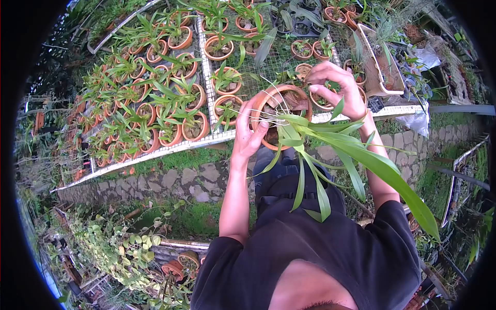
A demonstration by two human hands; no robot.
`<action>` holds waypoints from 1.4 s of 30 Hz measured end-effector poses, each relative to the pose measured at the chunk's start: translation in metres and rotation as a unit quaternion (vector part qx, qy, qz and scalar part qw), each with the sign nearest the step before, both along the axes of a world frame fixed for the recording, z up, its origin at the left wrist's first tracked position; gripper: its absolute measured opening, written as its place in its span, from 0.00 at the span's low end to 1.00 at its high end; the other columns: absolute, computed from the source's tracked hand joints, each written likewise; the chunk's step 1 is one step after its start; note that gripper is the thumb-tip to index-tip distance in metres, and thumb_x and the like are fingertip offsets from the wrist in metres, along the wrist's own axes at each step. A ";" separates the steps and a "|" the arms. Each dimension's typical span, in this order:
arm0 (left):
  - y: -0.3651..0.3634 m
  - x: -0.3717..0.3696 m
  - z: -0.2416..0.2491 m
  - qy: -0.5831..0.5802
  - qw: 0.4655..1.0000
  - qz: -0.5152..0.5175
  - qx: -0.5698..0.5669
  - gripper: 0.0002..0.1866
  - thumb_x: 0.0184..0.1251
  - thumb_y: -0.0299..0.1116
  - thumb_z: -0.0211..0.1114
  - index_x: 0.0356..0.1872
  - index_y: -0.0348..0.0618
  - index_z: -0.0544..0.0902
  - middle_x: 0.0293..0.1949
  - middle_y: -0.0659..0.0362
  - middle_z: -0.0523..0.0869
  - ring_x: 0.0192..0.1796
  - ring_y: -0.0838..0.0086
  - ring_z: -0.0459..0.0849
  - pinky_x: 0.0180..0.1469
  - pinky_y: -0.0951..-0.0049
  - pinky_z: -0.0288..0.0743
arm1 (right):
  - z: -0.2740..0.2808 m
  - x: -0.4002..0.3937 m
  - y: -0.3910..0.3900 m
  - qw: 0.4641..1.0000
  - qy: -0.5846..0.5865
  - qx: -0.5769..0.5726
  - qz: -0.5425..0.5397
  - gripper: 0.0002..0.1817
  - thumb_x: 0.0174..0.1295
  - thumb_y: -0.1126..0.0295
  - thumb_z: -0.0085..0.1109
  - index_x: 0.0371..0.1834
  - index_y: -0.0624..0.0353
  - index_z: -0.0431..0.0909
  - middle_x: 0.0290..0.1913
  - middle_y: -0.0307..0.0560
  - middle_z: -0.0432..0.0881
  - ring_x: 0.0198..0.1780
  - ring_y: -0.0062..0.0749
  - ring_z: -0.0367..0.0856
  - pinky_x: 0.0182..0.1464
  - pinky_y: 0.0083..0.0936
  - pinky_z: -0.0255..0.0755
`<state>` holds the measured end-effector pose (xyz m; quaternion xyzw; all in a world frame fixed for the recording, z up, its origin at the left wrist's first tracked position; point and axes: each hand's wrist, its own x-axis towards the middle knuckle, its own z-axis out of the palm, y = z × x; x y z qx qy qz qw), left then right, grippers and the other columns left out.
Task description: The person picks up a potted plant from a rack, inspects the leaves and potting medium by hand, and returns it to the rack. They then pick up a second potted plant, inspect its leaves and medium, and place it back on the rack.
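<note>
The round orange terracotta pot (269,94) contains broken reddish-brown shards (292,101). The left hand (248,133) grips its left wall, thumb at the thin pale roots (279,117) of the long-leaved green plant (356,149), whose base lies right of that thumb, over the opening. The right hand (339,89) is curled near the far-right rim; its contents cannot be determined.

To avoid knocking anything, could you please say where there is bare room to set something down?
Some bare mesh between the black trays and the held terracotta pot; stone path beside the bench. Potted plants crowd the bench's left side.
</note>
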<state>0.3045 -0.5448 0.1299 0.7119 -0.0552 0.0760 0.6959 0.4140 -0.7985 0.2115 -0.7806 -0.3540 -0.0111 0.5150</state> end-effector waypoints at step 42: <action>0.044 0.056 0.002 0.040 0.978 -0.135 0.153 0.39 0.60 0.57 0.69 0.62 0.33 0.78 0.58 0.44 0.81 0.63 0.52 0.78 0.67 0.58 0.66 | 0.016 0.006 0.070 0.887 -0.191 -0.386 0.167 0.15 0.57 0.70 0.57 0.46 0.64 0.83 0.58 0.51 0.81 0.52 0.46 0.84 0.55 0.38 0.79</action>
